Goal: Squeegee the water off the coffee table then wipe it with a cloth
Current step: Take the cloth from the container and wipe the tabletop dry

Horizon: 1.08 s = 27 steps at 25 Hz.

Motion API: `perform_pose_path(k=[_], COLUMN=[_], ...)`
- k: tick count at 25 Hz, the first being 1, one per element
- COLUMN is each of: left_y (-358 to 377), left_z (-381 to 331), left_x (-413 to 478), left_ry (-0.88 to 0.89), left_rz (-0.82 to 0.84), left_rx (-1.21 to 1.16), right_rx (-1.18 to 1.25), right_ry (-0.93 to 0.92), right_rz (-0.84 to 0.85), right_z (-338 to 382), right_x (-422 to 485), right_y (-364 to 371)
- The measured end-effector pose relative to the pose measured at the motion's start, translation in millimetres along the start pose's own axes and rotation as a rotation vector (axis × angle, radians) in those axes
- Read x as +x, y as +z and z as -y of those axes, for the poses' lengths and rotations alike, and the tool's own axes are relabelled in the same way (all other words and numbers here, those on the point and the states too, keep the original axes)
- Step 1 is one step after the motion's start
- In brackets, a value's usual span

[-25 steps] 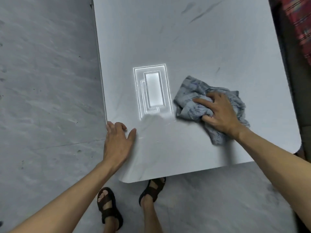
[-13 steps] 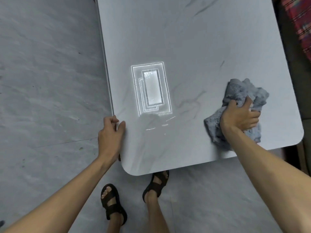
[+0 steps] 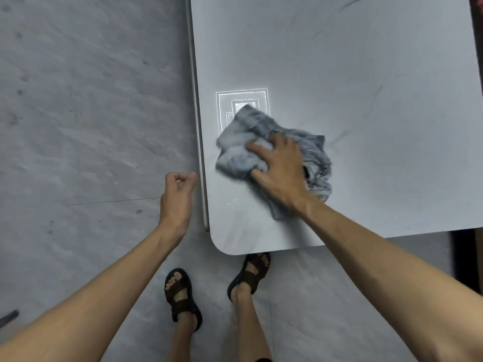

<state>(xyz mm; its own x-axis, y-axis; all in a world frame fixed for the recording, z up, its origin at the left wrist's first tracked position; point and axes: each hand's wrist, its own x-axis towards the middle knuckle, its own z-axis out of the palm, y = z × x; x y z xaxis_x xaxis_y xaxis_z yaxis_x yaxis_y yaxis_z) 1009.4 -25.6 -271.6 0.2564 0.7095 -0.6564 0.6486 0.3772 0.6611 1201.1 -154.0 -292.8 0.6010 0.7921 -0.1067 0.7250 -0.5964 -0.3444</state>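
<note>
A grey, marble-patterned floor (image 3: 86, 105) filled the view from 6 round to 11 o'clock. The pale bench (image 3: 339, 74) took up the side from 12 to 4 o'clock, with a thin metal strip (image 3: 198, 126) running along its 9 o'clock edge and its rounded corner at 6 o'clock of the view.

Two bare forearms reached in from the lower corners. A crumpled grey cloth (image 3: 240, 142) lay on the bench top near the 7 o'clock corner, just inside the metal strip and apart from it; its 9 o'clock part was blurred. The right hand (image 3: 279, 171) lay on top of the cloth with its fingers spread and bent down into the folds, gripping it against the bench. The cloth stuck out past the hand at 10 o'clock and at 4 o'clock.

The left hand (image 3: 177, 194) hung over the floor just beside the strip, at 9 o'clock of the cloth, curled into a loose fist and holding nothing.

Two feet in dark sandals (image 3: 180, 296) stood on the floor at 6 o'clock, the right one partly under the bench corner. A bright rectangular reflection (image 3: 243, 96) showed on the bench at 12 o'clock of the cloth, partly covered by it.
</note>
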Motion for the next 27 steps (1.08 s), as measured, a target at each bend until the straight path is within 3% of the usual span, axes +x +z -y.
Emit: perform_pose_path(k=[3, 6, 10, 14, 19, 24, 27], left_y=[1, 11, 42, 62, 81, 76, 61], left_z=[-1, 0, 4, 2, -11, -19, -20], left_x=[-9, -22, -39, -46, -46, -47, -45], left_ry=[0.097, 0.221, 0.255, 0.254, 0.136, 0.087, 0.021], left_rz=[-0.036, 0.066, 0.152, 0.038, -0.027, 0.014, 0.068], left_rx=[0.115, 0.274, 0.615, 0.672, 0.629, 0.588, 0.413], right_rx=[-0.065, -0.092, -0.138, -0.153, -0.076, -0.007, -0.009], right_ry=[-0.352, -0.607, -0.674, -0.352, 0.318, 1.152, 1.425], right_rz=[0.189, 0.314, 0.354, 0.274, -0.046, -0.420, -0.484], right_z=[18, 4, -56, -153, -246, -252, -210], right_x=[-31, -51, -69, -96, -133, -149, -138], right_y=[14, 12, -12, -48, -78, -68, -53])
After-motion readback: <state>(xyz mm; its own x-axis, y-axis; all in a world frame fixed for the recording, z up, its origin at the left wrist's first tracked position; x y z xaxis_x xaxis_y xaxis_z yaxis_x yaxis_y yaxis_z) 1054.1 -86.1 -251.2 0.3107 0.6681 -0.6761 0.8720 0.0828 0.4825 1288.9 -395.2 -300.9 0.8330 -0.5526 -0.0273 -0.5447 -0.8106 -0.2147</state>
